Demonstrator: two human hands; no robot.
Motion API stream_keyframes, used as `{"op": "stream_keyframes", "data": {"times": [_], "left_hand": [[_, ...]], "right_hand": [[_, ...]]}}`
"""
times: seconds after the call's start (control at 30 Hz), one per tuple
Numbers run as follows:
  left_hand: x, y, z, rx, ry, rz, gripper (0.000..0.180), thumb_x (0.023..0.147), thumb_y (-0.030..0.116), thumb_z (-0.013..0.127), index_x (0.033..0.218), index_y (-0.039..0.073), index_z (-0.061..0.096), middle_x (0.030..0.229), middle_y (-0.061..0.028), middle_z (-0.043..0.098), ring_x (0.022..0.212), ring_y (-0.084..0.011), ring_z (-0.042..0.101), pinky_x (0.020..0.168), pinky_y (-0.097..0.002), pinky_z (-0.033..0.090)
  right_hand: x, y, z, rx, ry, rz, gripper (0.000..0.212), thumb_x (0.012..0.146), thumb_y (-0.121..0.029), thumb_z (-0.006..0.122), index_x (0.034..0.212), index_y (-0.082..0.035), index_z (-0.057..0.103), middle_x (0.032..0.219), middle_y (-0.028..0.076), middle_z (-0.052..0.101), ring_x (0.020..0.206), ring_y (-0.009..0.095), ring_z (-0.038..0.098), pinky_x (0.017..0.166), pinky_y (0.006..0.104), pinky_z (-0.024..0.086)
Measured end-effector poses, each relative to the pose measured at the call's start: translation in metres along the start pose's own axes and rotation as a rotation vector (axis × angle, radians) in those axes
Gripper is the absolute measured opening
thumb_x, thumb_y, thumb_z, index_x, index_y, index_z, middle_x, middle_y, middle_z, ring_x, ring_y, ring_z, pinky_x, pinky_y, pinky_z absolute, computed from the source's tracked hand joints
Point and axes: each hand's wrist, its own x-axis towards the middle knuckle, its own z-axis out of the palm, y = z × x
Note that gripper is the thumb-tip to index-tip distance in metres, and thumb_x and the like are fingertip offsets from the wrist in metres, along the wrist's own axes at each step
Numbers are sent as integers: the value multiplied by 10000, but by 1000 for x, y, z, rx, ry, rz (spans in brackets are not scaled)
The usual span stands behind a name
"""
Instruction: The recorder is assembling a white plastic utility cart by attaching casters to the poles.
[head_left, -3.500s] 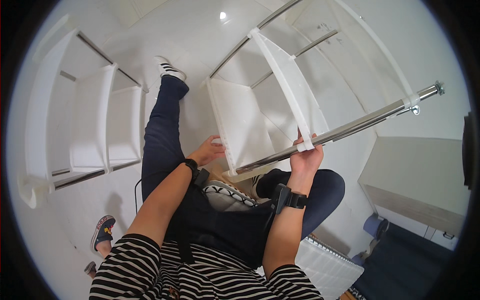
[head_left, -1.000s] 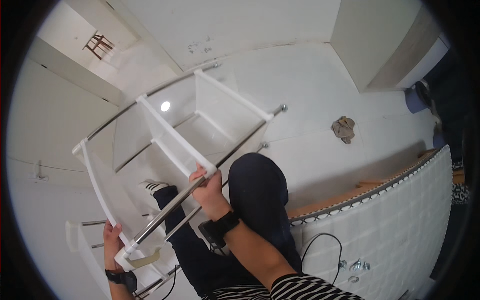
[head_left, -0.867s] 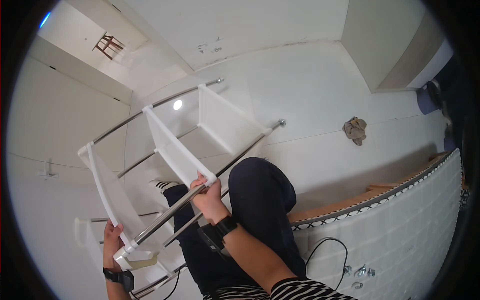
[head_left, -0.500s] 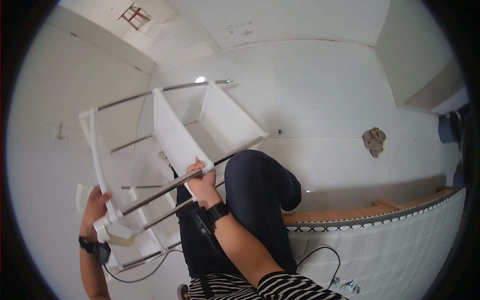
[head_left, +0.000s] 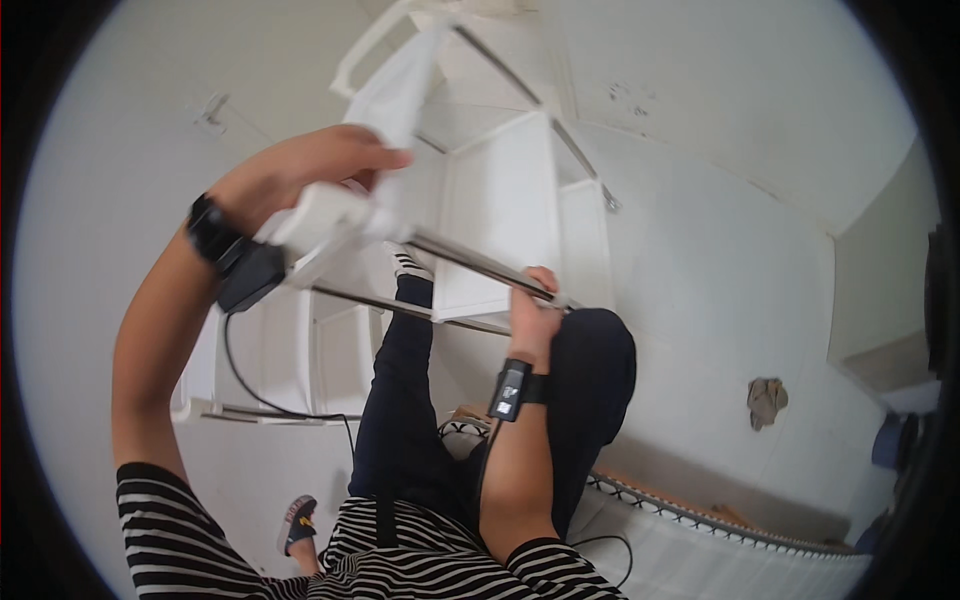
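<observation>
A white shelf rack (head_left: 497, 215) with metal poles is tilted in front of me. My left hand (head_left: 330, 165) is closed on its white end panel, near a white corner piece (head_left: 325, 222); part of the fingers is hidden behind the panel and slightly blurred. My right hand (head_left: 535, 312) wraps round the near metal pole (head_left: 470, 260), beside the lower shelf and close to my bent right knee. Bands with dark devices sit on both wrists, and a cable hangs from the left one.
More white shelves (head_left: 345, 350) with metal poles stand at the lower left. A crumpled brown cloth (head_left: 767, 402) lies on the floor at right. A white padded surface with patterned trim (head_left: 680, 510) runs along the lower right. A foot in a dark slipper (head_left: 298, 525) shows below.
The rack has swung up and to the right, its left end now raised and farther away. My left hand has moved up and right with it; my right hand has shifted right.
</observation>
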Motion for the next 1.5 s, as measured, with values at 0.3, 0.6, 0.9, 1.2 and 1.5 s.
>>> {"op": "stream_keyframes", "data": {"times": [0.3,0.6,0.9,1.2,1.5], "left_hand": [[-5,30,29,-119,-72,182,528,889,502,498,914,-20,579,823,-39,558,743,-106,503,660,-230,414],[-20,-22,4,34,82,743,483,929,457,410,1028,19,589,838,-42,589,763,-153,520,713,-291,437],[-30,-92,18,427,515,998,461,722,487,672,827,41,621,732,-97,611,681,-277,596,616,-351,464],[-1,-40,51,171,795,1355,396,735,489,589,709,99,522,685,-26,512,710,-209,531,636,-339,425],[-17,-160,50,-347,671,1096,443,796,156,636,1195,11,511,1225,-176,497,1135,-326,479,976,-398,370]], "right_hand": [[-31,-13,45,-330,-34,-92,359,922,-367,486,725,-79,401,626,14,434,614,134,477,581,296,415],[-52,-12,65,-803,17,-363,259,966,-220,432,816,-16,488,695,75,512,667,145,508,684,283,456],[-80,-9,71,-1061,97,-562,441,943,-513,331,893,-117,520,693,61,538,645,167,538,563,294,462],[-108,34,19,-2662,230,-722,324,844,-172,626,1123,-31,539,1065,115,571,968,231,553,805,332,451],[-32,-38,5,-4327,-210,50,550,897,-232,483,1384,-45,309,1401,281,280,1305,447,232,1080,489,201]]}}
